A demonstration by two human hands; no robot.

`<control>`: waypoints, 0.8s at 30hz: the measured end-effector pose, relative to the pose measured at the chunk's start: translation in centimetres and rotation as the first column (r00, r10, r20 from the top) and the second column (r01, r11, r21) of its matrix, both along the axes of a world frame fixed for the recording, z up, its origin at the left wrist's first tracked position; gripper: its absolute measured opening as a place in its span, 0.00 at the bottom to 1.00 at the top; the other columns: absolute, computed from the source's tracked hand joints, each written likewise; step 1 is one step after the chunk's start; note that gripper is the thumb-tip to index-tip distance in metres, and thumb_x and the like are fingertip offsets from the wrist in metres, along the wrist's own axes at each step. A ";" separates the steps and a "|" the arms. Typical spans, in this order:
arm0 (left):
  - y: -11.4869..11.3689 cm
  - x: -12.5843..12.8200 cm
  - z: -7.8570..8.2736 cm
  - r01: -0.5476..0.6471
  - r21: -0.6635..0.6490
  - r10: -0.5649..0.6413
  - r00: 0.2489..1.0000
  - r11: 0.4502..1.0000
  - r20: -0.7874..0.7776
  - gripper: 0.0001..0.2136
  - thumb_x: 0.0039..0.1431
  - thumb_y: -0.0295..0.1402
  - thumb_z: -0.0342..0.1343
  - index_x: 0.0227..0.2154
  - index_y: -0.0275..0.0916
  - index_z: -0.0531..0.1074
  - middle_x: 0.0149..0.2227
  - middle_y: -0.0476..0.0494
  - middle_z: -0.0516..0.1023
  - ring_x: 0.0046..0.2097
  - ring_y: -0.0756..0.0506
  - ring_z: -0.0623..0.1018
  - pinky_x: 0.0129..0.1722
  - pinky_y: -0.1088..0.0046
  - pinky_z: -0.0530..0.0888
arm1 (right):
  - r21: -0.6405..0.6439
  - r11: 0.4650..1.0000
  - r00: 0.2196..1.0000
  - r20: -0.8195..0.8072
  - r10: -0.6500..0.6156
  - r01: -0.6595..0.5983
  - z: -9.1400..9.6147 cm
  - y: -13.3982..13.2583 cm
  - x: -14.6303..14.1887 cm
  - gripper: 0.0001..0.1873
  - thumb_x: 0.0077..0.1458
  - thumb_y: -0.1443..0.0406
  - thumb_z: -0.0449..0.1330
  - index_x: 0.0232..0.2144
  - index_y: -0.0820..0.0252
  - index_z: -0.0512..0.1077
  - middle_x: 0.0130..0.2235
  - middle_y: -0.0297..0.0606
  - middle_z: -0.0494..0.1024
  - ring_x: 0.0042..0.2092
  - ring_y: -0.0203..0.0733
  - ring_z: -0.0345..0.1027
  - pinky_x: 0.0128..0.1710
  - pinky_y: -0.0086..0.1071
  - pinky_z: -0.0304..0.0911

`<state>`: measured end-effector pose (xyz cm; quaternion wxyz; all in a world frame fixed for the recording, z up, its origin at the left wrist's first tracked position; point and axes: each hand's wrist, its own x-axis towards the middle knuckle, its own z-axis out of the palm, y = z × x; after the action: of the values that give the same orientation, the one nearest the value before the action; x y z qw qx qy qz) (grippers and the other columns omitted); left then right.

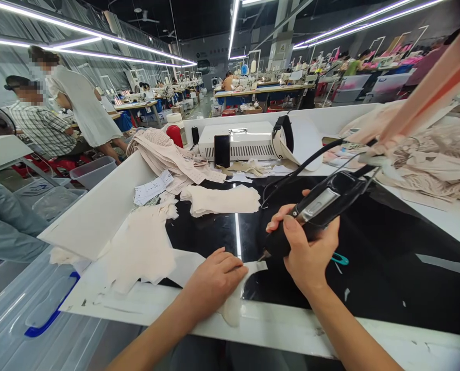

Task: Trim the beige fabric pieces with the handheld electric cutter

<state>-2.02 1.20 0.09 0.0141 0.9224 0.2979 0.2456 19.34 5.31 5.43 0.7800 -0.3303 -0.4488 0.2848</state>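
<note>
My right hand (310,252) is wrapped round a black corded power tool (322,206) with a metal plate on its side. The tool slants down to the left, and its narrow metal tip comes down at the end of a white fabric strip (257,267). Lying over that strip is my left hand (218,278), fingers stretched out flat and their tips close to the tool's tip. Part of the strip is hidden under the left hand. Cream fabric pieces (145,247) are heaped left of this hand, and a stack of cut pieces (224,200) lies beyond it.
A black sheet (369,232) covers much of the white table. Behind are a phone (222,150), a white box (237,138) and a red thread cone (174,135). A fabric strap (423,93) suspends the tool. Two people are at the left, beyond a plastic bin (94,172).
</note>
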 end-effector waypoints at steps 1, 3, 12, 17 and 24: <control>0.0 0.0 0.0 0.003 0.005 -0.003 1.000 1.000 0.001 0.08 0.84 0.26 0.55 0.53 0.38 0.80 0.48 0.44 0.87 0.49 0.45 0.86 0.68 0.56 0.80 | -0.001 1.000 1.000 -0.005 0.002 -0.002 0.0 0.0 -0.2 0.23 0.61 0.56 0.79 0.47 0.49 0.70 0.35 0.25 0.83 0.28 0.37 0.77 0.31 0.35 0.78; 0.0 0.0 0.0 0.004 0.011 -0.004 1.000 1.000 0.001 0.09 0.84 0.25 0.54 0.53 0.37 0.80 0.47 0.43 0.87 0.48 0.45 0.86 0.67 0.56 0.81 | 0.000 1.000 1.000 -0.018 0.020 -0.020 0.1 -0.1 -0.6 0.22 0.61 0.57 0.79 0.48 0.48 0.70 0.36 0.25 0.83 0.28 0.37 0.77 0.31 0.34 0.78; 0.1 -0.1 0.0 0.010 0.011 -0.010 1.000 1.000 0.008 0.09 0.84 0.25 0.54 0.53 0.37 0.79 0.47 0.43 0.86 0.49 0.44 0.87 0.67 0.54 0.81 | -0.006 0.998 0.996 -0.061 0.062 -0.063 0.3 -0.4 -1.6 0.23 0.60 0.64 0.77 0.52 0.46 0.71 0.35 0.24 0.84 0.27 0.37 0.77 0.28 0.33 0.76; 0.0 0.0 0.0 0.016 0.010 -0.016 1.000 1.000 0.018 0.09 0.85 0.27 0.53 0.53 0.37 0.79 0.48 0.43 0.86 0.49 0.44 0.87 0.67 0.53 0.81 | 0.009 0.998 0.997 -0.046 0.057 -0.057 0.3 -0.3 -1.5 0.22 0.60 0.66 0.76 0.52 0.47 0.72 0.35 0.23 0.84 0.28 0.36 0.77 0.29 0.33 0.77; 0.1 -0.1 -0.3 0.009 0.011 -0.009 1.000 1.000 -0.004 0.08 0.84 0.26 0.54 0.54 0.38 0.79 0.49 0.43 0.87 0.50 0.43 0.87 0.68 0.52 0.81 | 0.015 0.999 0.999 0.000 0.050 -0.050 0.0 -0.3 -1.5 0.19 0.62 0.67 0.73 0.50 0.48 0.72 0.35 0.24 0.84 0.28 0.36 0.77 0.28 0.32 0.75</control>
<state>-2.14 1.32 -0.24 0.0094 0.9242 0.2924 0.2454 17.84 4.97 5.44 0.7751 -0.3130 -0.4588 0.3012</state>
